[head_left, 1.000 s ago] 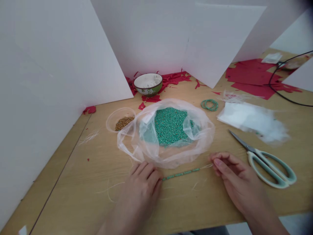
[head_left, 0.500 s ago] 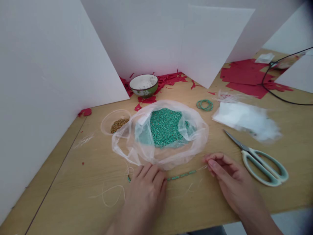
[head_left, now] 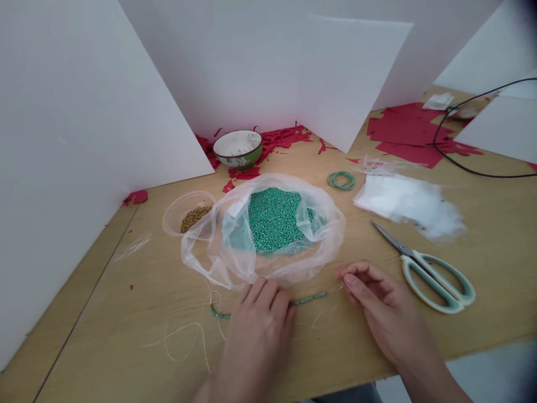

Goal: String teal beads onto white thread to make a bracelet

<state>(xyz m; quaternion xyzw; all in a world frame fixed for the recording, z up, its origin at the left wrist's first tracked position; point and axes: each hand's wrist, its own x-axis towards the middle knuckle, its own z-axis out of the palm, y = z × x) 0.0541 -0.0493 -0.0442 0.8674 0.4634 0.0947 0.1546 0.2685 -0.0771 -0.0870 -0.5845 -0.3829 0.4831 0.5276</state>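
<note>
Turquoise seed beads [head_left: 309, 299] strung on white thread lie nearly level across the counter [head_left: 104, 313], their long axis running side to side and passing beneath the left hand [head_left: 258, 336], whose fingers rest spread on the strand, the grip apart rather than clamped. The bare thread end [head_left: 338, 289] points right, nearer the right hand [head_left: 380, 299], whose curled fingertips [head_left: 346, 277] sit beside it, though any pinch cannot be told. Beyond lie a clear plastic bag [head_left: 197, 263] of loose beads [head_left: 272, 221] and green-handled scissors [head_left: 405, 267].

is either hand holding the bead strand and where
The left hand presses the beaded strand mid-length; whether the right hand pinches its thread end cannot be told.
</note>
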